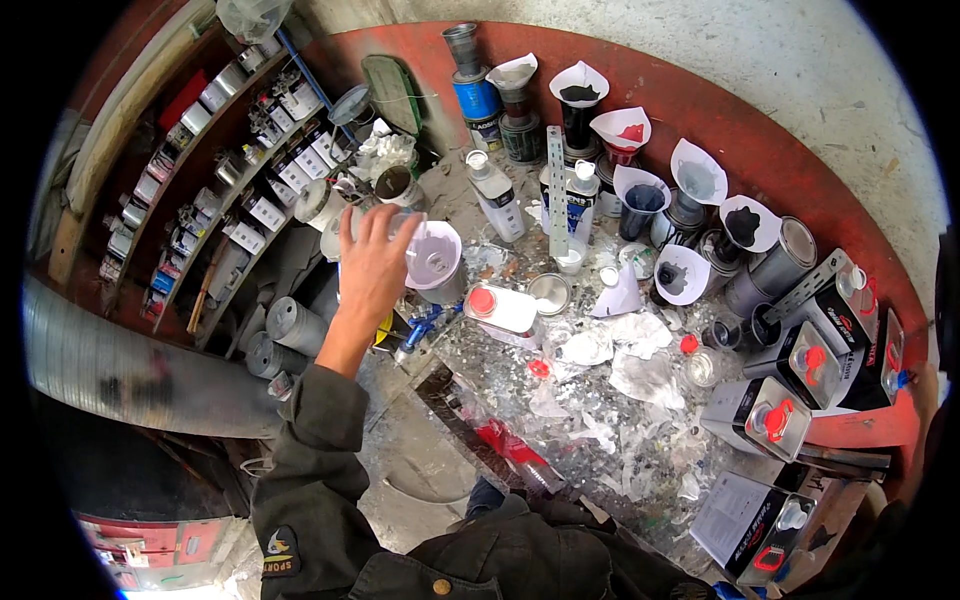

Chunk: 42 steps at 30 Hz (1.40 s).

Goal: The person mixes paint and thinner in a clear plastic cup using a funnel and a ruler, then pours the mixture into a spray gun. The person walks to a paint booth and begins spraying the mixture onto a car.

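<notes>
My left hand (372,262) is raised at the left end of the bench, fingers curled around what looks like a small clear plastic cup (417,232). The cup is partly hidden by the fingers. Just beside it, a white paper strainer (450,245) with pale lilac colour inside sits over a grey container (447,286). At the dark right rim, my right hand (923,385) shows only in part, near the blue cap (904,379) of a metal can. Its fingers are too shadowed to make out.
A white can with a red cap (500,310) and a round lid (549,293) are close by. Several paper strainers, one dark-stained (580,85), line the back. Crumpled paper (640,375) litters the bench. Metal cans (765,418) stand right; shelves of tins (215,190) rise left.
</notes>
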Each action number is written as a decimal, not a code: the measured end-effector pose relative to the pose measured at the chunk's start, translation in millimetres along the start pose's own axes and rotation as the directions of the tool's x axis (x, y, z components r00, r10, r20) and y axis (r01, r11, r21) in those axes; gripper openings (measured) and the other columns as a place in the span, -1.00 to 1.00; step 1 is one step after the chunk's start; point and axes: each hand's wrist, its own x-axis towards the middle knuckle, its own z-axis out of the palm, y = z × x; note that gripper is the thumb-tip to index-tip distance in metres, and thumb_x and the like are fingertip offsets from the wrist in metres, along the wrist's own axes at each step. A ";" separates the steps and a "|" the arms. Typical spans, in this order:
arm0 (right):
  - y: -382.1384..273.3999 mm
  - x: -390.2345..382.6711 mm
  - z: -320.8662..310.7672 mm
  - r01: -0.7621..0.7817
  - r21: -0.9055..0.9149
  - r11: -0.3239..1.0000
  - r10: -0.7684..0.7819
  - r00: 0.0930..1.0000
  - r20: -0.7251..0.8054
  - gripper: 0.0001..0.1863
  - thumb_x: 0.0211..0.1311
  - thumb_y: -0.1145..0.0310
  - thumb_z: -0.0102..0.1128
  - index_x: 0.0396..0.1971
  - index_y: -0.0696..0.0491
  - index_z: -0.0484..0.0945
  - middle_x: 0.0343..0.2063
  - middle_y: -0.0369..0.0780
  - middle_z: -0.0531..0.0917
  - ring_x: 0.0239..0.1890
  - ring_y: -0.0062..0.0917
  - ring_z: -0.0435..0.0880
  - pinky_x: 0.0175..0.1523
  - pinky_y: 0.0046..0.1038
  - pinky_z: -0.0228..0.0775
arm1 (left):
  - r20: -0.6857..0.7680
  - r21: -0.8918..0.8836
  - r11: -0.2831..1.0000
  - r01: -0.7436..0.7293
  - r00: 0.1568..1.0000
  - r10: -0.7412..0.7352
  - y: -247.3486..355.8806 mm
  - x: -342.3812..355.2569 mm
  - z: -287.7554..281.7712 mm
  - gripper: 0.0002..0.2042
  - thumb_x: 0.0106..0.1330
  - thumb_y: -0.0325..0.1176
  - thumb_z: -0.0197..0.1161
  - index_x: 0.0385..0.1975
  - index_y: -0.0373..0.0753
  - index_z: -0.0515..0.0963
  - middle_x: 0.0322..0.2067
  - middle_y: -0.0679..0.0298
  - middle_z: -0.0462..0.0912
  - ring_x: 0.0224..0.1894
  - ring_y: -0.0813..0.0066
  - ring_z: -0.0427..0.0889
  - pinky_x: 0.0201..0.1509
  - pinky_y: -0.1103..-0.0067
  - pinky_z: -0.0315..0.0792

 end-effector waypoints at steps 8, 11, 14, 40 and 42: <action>-45.9 -8.1 -5.9 -0.236 -0.089 0.968 0.225 0.967 -0.121 -0.36 -0.04 0.54 0.19 0.16 0.00 0.36 -0.30 -0.05 0.61 -0.27 -0.17 0.58 -0.20 -0.22 0.42 | 0.332 -0.520 0.518 0.680 0.719 -0.611 -33.4 -29.4 21.3 -0.31 -0.07 -0.13 0.42 0.10 -0.26 0.37 -0.15 0.07 0.57 -0.11 0.21 0.58 -0.01 0.41 0.44; -91.9 -6.5 -34.5 -0.210 -0.010 0.978 0.200 0.946 -0.257 -0.40 0.05 0.56 0.16 0.18 -0.01 0.35 -0.32 -0.06 0.61 -0.32 -0.23 0.59 -0.24 -0.30 0.42 | 0.486 -0.688 0.178 0.703 0.630 -0.606 -50.4 -48.0 40.6 -0.31 0.05 -0.11 0.40 0.14 -0.35 0.32 -0.18 0.08 0.63 -0.13 0.33 0.62 -0.05 0.49 0.47; -253.9 22.8 -107.6 -0.217 0.369 0.904 0.287 0.947 -0.144 -0.54 0.18 0.49 0.17 0.12 0.03 0.42 -0.40 -0.15 0.63 -0.41 -0.45 0.60 -0.32 -0.47 0.41 | 0.598 -0.796 -0.339 0.502 0.561 -0.573 -44.2 -80.5 39.0 -0.33 0.11 -0.27 0.39 0.18 -0.42 0.27 -0.06 0.07 0.56 -0.05 0.30 0.58 0.09 0.45 0.43; -803.3 174.4 -115.7 0.332 0.423 0.843 -0.372 0.928 0.014 -0.52 -0.01 -0.01 0.32 -0.67 0.19 0.59 -0.66 0.01 0.59 -0.54 -0.11 0.63 -0.37 -0.20 0.48 | -0.104 -0.838 0.504 -0.208 0.969 0.226 115.8 -128.9 94.5 -0.58 -0.03 -0.41 0.19 -0.11 -0.45 0.45 0.06 -0.06 0.41 0.25 0.01 0.26 0.42 0.22 0.04; -799.3 177.8 -111.5 0.375 0.470 0.799 -0.424 0.906 -0.002 -0.54 -0.02 0.02 0.34 -0.68 0.19 0.58 -0.66 0.00 0.60 -0.54 -0.10 0.63 -0.37 -0.20 0.48 | -0.113 -0.870 0.458 -0.185 0.977 0.180 113.8 -127.2 99.8 -0.61 -0.01 -0.45 0.15 -0.13 -0.45 0.45 0.06 -0.06 0.41 0.24 0.03 0.28 0.42 0.24 0.05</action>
